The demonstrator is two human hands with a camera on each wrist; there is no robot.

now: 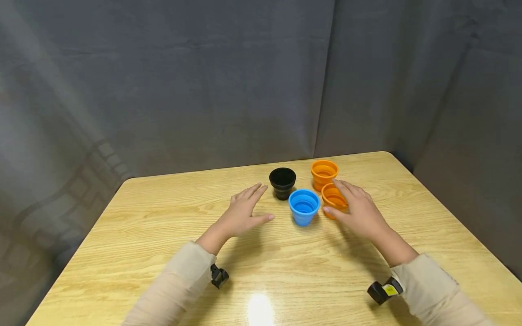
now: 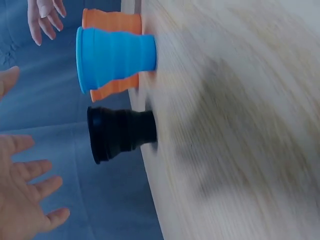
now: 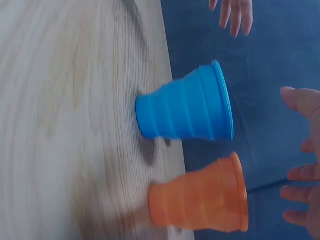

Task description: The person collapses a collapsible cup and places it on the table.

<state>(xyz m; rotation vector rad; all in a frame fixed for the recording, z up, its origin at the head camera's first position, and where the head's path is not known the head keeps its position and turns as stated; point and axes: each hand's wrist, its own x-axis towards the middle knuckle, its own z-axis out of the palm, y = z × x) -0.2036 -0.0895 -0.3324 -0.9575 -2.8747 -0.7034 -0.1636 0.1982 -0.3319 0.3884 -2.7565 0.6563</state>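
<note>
Four ribbed cups stand upright in a cluster on the wooden table, mouths up. A black cup is at the left, a blue cup in front, one orange cup at the back and another orange cup to the right of the blue one. My left hand hovers left of the black and blue cups, fingers spread and holding nothing. Over the nearer orange cup is my right hand, fingers extended, overlapping its right side in the head view. In the right wrist view that hand stays apart from the orange cup.
The light wooden table ends at a back edge before a grey curtain. More curtain hangs along both sides. Small black cameras are strapped at the left wrist and right wrist.
</note>
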